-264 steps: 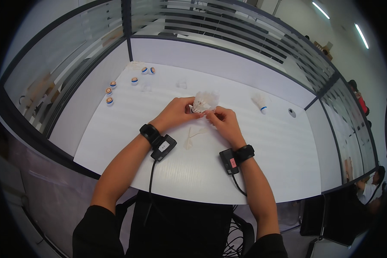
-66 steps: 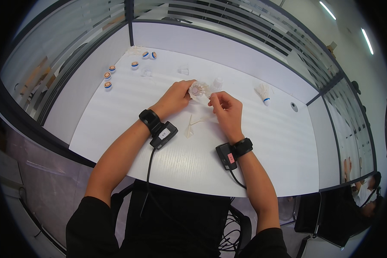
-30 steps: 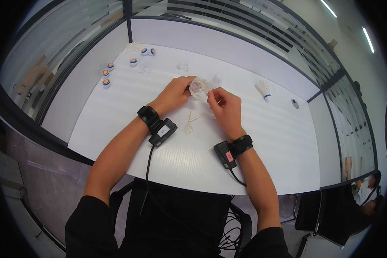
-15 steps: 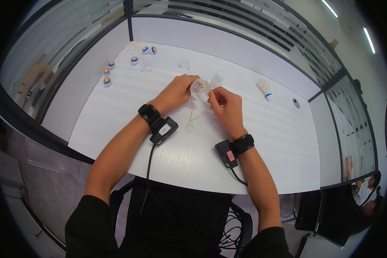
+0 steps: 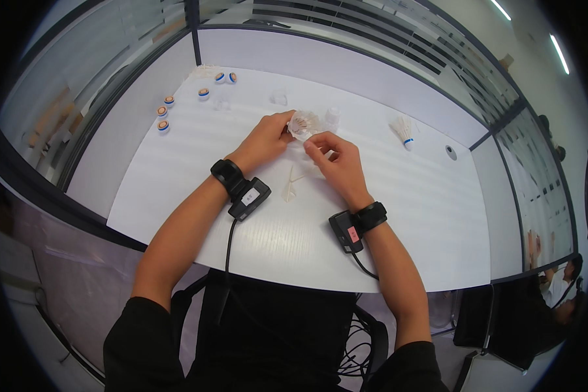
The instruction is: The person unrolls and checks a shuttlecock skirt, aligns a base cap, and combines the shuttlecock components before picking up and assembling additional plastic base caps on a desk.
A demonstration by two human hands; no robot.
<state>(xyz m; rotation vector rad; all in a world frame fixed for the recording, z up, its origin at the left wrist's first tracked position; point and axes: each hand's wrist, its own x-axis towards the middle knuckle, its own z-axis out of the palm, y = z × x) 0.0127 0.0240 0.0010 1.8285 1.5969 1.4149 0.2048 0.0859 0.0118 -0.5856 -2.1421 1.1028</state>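
Observation:
A white feather shuttlecock [image 5: 300,125] is in my left hand [image 5: 265,140], its open feathered end turned up toward me. The fingers of that hand curl round its left side, and its base is hidden. My right hand [image 5: 341,164] has thumb and forefinger pinched together at the near right edge of the feathers; whatever lies between those fingertips is too small to make out. On the table just below the hands are loose, pale feather pieces [image 5: 290,190]. A small clear bottle [image 5: 332,117] stands just behind the shuttlecock, to the right.
Several shuttlecock heads [image 5: 163,127] with blue bands sit at the far left. Another shuttlecock [image 5: 403,133] lies at the right, near a grey ring [image 5: 451,153]. Clear plastic pieces [image 5: 279,98] lie farther back. Low partitions [image 5: 346,72] enclose the white table [image 5: 431,228]. Cables trail from both wrist devices.
My right hand has shifted slightly left, its fingertips now nearer the front of the shuttlecock's rim. The left hand stays almost still, holding the shuttlecock.

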